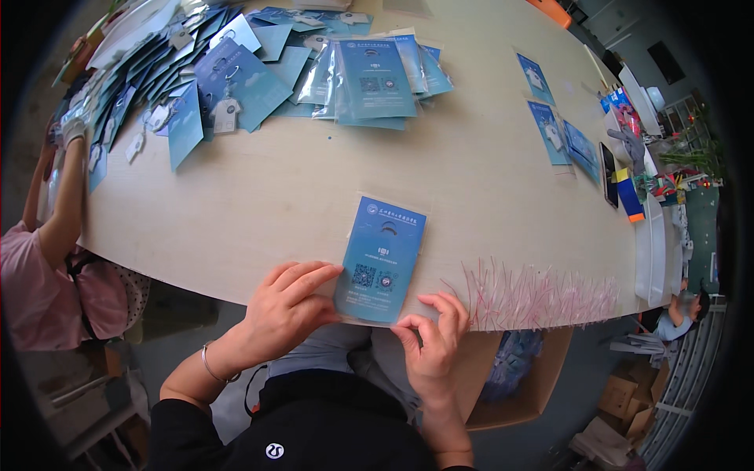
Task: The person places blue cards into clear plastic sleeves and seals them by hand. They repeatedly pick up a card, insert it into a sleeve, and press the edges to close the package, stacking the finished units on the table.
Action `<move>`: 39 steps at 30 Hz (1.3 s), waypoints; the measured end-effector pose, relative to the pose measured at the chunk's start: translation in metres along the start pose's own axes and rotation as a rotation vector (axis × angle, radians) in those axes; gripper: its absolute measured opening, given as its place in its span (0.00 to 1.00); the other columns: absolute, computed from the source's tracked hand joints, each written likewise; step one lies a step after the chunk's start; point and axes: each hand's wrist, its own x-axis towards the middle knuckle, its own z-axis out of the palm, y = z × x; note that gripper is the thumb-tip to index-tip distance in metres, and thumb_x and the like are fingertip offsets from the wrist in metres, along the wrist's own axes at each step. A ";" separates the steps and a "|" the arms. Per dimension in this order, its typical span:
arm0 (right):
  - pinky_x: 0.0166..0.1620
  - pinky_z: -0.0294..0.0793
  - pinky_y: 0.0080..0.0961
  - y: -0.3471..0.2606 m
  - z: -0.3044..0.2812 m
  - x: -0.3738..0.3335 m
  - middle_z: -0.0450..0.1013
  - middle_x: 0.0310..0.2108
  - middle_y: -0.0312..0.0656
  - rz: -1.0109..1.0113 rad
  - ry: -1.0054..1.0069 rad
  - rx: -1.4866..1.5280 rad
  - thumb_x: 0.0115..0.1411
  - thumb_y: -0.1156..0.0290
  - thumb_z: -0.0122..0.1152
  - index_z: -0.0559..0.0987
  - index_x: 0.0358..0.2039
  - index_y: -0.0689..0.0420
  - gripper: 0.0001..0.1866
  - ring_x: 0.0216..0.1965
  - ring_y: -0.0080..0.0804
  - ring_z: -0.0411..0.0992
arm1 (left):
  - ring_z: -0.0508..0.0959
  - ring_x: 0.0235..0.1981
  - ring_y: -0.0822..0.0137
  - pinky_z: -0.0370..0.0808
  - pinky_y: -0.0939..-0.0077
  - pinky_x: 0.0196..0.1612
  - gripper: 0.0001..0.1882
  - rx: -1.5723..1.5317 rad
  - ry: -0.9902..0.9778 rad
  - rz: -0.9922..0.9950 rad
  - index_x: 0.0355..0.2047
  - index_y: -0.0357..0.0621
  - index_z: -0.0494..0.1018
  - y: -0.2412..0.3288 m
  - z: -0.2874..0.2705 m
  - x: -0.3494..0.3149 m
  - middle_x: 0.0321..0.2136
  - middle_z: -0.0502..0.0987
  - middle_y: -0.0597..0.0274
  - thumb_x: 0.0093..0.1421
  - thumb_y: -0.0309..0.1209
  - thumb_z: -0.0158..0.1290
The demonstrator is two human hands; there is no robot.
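A blue printed card in a clear plastic sleeve lies near the table's front edge, directly before me. Its lower left edge is held by my left hand, thumb at the corner and fingertips along the side. At the lower right corner, my right hand pinches the sleeve between thumb and index finger. Farther off sits a stack of sleeved blue cards. To its left, a large heap of blue cards spreads out, some with white shirt-shaped keychains attached.
A fringe of thin clear strips with red lines runs along the front edge at right. Several blue cards, a phone and white trays lie farther right. A co-worker's gloved hand reaches the heap. An open carton stands below.
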 end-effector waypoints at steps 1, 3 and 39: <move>0.58 0.60 0.43 -0.002 0.000 -0.002 0.71 0.48 0.41 0.038 -0.009 0.002 0.52 0.68 0.73 0.79 0.28 0.54 0.09 0.57 0.48 0.63 | 0.76 0.53 0.55 0.71 0.59 0.53 0.13 0.012 0.009 -0.036 0.28 0.44 0.74 0.004 0.002 -0.001 0.52 0.75 0.55 0.47 0.33 0.67; 0.59 0.58 0.45 -0.004 0.002 -0.003 0.69 0.49 0.42 0.090 -0.012 0.008 0.54 0.67 0.71 0.78 0.29 0.54 0.09 0.59 0.49 0.61 | 0.74 0.53 0.55 0.68 0.59 0.53 0.13 0.031 0.025 -0.104 0.28 0.44 0.74 0.009 0.004 -0.003 0.50 0.74 0.56 0.47 0.34 0.67; 0.64 0.53 0.55 -0.015 0.009 0.000 0.63 0.52 0.49 0.219 0.119 -0.029 0.57 0.74 0.66 0.76 0.35 0.55 0.08 0.64 0.57 0.54 | 0.62 0.68 0.54 0.59 0.58 0.68 0.28 0.103 -0.324 0.188 0.61 0.36 0.68 0.037 0.022 0.019 0.65 0.65 0.49 0.57 0.26 0.50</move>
